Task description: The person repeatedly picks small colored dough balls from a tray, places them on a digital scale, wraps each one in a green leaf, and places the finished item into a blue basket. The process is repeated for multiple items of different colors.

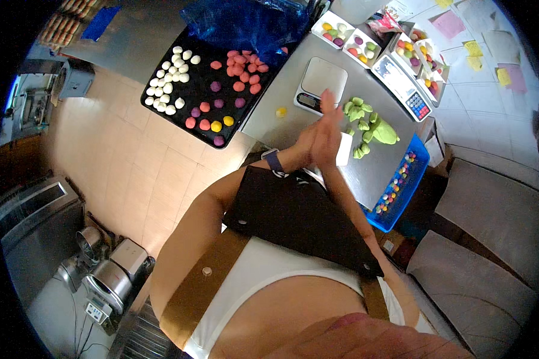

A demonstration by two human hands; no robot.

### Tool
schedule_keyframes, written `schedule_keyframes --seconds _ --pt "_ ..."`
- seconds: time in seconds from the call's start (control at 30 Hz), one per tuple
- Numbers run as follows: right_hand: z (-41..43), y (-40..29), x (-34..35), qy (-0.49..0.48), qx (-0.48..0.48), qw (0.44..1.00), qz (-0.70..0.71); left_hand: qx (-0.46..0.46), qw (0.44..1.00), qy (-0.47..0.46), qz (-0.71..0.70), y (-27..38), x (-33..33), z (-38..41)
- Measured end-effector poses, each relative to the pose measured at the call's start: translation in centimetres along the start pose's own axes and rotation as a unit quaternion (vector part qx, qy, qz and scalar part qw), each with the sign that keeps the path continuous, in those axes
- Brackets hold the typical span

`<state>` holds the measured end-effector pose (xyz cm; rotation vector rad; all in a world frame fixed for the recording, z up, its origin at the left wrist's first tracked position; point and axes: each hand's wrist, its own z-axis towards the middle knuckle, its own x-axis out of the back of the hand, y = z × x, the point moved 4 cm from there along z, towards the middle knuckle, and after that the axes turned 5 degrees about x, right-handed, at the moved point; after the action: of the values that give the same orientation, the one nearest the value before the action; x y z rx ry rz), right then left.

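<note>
My left hand (304, 142), with a watch on its wrist, is pressed palm to palm against my right hand (330, 130) above the steel table. Whether anything lies between the palms is hidden, and the fingers are blurred. Just beyond them stands a white digital kitchen scale (324, 78) with a bare platform. Right of my hands lie a large lump of green dough (384, 131) and several smaller green pieces (357, 108). A white scraper-like piece (344, 149) is partly behind my right wrist. One small yellow piece (281, 112) lies left of the scale.
A black tray (184, 126) at the left holds white, pink, purple and yellow dough balls, with blue plastic film (251, 22) over its far end. White boxes of coloured balls (333, 29) and a second scale (397, 85) stand behind. A blue bin (420, 172) is at the right edge.
</note>
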<state>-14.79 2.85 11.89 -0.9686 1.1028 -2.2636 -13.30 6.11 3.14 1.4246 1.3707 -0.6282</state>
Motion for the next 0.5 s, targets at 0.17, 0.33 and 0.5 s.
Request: schedule_keyframes --seconds 0.17,0.33,0.5 --pt "-0.8 1.9 1.6 -0.057 0.029 0.989 -0.134 0.055 0.989 -0.093 -0.1 3.9 -3.8 -0.7" --pt "0.3 -2.3 0.0 -0.044 0.033 0.998 -0.037 -0.068 0.985 -0.048 0.15 0.1 1.4 2.1" --pt "1.8 1.4 1.2 -0.082 0.079 0.972 -0.205 0.007 0.998 -0.042 -0.048 5.0 -5.6 -1.0"
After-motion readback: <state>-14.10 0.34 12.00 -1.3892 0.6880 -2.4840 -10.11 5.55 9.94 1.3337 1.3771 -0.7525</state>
